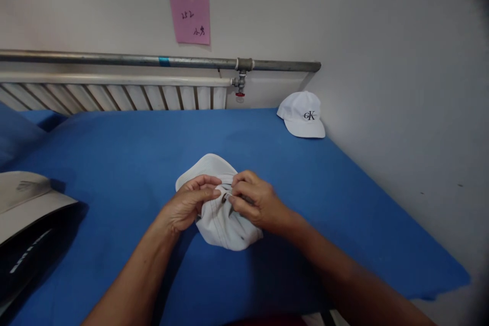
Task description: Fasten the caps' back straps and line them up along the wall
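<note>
A white baseball cap [229, 229] lies at the middle of the blue-covered surface, its brim pointing away from me and to the left. My left hand [191, 199] pinches the fabric near the cap's opening between thumb and fingers. On the other side of that spot, my right hand [257, 198] is closed on the cap too, fingertips curled at a small dark-edged gap or fitting in the fabric. What exactly the right fingertips pinch is too small to make out. Both hands are almost touching each other.
Another white cap [301, 114] with dark lettering sits at the back right against the wall. A beige cap [26, 193] and a dark cap [34, 254] are at the left edge. Behind the blue sheet [171, 137] run a radiator [145, 98], a metal pipe [114, 58] and a valve [240, 84].
</note>
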Tool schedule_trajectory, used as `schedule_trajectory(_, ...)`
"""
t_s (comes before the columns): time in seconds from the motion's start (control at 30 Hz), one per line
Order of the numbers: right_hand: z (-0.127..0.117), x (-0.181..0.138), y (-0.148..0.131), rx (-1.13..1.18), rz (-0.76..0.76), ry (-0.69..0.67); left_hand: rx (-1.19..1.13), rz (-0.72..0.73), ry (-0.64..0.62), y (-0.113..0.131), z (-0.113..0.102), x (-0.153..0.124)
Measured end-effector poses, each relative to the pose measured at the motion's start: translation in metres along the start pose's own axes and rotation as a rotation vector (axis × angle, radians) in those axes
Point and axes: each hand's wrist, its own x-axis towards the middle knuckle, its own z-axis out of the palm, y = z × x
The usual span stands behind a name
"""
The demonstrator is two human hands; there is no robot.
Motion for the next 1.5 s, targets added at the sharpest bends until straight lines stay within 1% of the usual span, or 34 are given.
schedule_trajectory(0.07, 0.001, -0.001, 0.000, 0.005, 0.017, 0.000, 0.000, 0.000, 0.000, -0.001, 0.002, 0.001)
schedule_trajectory(0.23, 0.003, -0.002, 0.005, 0.031, 0.000, -0.020, 0.033, 0.014, 0.000, -0.002, 0.004, 0.001)
schedule_trajectory(0.33, 0.002, -0.002, 0.006, 0.025, 0.018, -0.051, 0.049, 0.022, 0.003, -0.003, 0.004, 0.001)
schedule_trajectory(0.57, -0.003, 0.000, 0.000, -0.026, 0.005, -0.129, 0.085, 0.037, -0.003, -0.003, 0.005, 0.002)
schedule_trajectory(0.77, -0.003, -0.001, -0.001, -0.085, 0.004, -0.125, 0.124, 0.044, 0.010, -0.002, 0.008, 0.000)
schedule_trajectory(0.93, 0.004, -0.002, 0.004, -0.099, 0.002, -0.042, 0.154, 0.065, 0.020, -0.005, 0.006, 0.001)
schedule_trajectory(1.03, 0.004, -0.002, 0.008, -0.053, -0.003, -0.035, 0.154, 0.055, 0.016, -0.004, 0.004, 0.001)
schedule_trajectory(1.13, -0.002, -0.001, 0.008, 0.058, -0.003, -0.089, 0.143, 0.044, 0.014, -0.002, 0.003, -0.002)
schedule_trajectory(1.2, -0.005, 0.000, 0.008, 0.096, 0.014, -0.134, 0.140, 0.045, 0.020, 0.000, 0.003, -0.003)
schedule_trajectory(1.3, -0.007, 0.000, 0.007, 0.106, 0.089, -0.163, 0.155, 0.052, 0.016, 0.001, 0.004, -0.005)
schedule_trajectory(1.4, -0.005, 0.001, 0.005, 0.090, 0.159, -0.158, 0.186, 0.072, 0.012, 0.000, 0.006, -0.005)
schedule_trajectory(1.5, -0.001, 0.001, 0.002, 0.031, 0.184, -0.132, 0.214, 0.085, 0.011, -0.002, 0.007, -0.004)
